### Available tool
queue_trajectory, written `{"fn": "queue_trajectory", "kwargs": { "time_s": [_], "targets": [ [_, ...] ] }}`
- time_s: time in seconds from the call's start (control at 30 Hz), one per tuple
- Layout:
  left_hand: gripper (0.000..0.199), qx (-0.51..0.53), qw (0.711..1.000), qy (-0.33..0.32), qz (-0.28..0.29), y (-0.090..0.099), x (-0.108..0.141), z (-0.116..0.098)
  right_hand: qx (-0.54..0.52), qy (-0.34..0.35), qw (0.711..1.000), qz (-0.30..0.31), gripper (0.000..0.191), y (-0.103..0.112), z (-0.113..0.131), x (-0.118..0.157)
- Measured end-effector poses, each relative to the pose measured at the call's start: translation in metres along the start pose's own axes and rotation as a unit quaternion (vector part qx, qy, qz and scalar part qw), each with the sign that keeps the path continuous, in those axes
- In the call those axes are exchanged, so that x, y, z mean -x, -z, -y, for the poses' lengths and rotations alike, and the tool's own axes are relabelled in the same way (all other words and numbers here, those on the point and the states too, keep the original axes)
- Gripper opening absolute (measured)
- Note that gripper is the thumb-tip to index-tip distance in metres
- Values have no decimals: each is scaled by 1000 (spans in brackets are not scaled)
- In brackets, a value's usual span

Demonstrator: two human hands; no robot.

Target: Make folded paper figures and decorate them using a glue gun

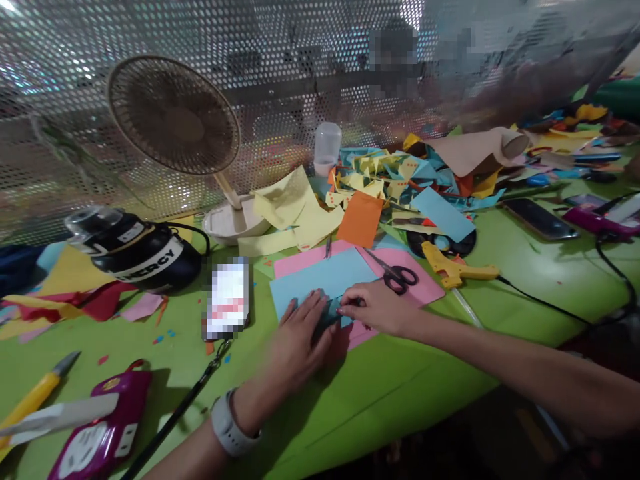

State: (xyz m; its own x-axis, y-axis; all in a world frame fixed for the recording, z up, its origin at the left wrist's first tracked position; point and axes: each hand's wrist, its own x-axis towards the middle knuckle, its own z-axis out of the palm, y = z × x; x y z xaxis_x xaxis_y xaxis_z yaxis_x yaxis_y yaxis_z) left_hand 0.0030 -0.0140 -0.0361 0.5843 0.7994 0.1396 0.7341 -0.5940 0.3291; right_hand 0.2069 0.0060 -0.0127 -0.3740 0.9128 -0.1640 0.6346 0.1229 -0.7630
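Observation:
My left hand (300, 340), a grey watch (231, 427) on its wrist, lies with fingers stretched out over a light blue paper sheet (325, 270). Thumb and fingertips are closed on my right hand (377, 308), pinching the edge of a small darker blue paper piece (332, 309) beside the left fingers. Part of that piece is hidden under the hands. Beneath the blue sheet is a pink sheet (425, 283). Black-handled scissors (399, 275) rest on the papers just beyond my right hand.
Behind are an orange card (361, 220), yellow paper (295, 200) and heaped scraps. A yellow glue gun (455, 267) with a cord lies right. Left stand a fan (175, 120), black jug (150, 257), phone (227, 297) on a strap, purple case (107, 420) and yellow cutter (37, 397).

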Motion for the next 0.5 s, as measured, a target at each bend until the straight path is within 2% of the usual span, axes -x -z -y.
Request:
{"fn": "queue_trajectory", "kwargs": {
  "time_s": [0.13, 0.4, 0.5],
  "targets": [
    [28, 68, 993, 45, -83, 6, -6, 0, 6, -38, 999, 10, 20, 0, 3, -1],
    [25, 189, 974, 110, -50, 9, -14, -4, 5, -60, 998, 13, 17, -1, 2, 0],
    [17, 215, 967, 127, -47, 8, -15, -3, -11, -68, 997, 16, 16, -2, 2, -1]
  ]
}}
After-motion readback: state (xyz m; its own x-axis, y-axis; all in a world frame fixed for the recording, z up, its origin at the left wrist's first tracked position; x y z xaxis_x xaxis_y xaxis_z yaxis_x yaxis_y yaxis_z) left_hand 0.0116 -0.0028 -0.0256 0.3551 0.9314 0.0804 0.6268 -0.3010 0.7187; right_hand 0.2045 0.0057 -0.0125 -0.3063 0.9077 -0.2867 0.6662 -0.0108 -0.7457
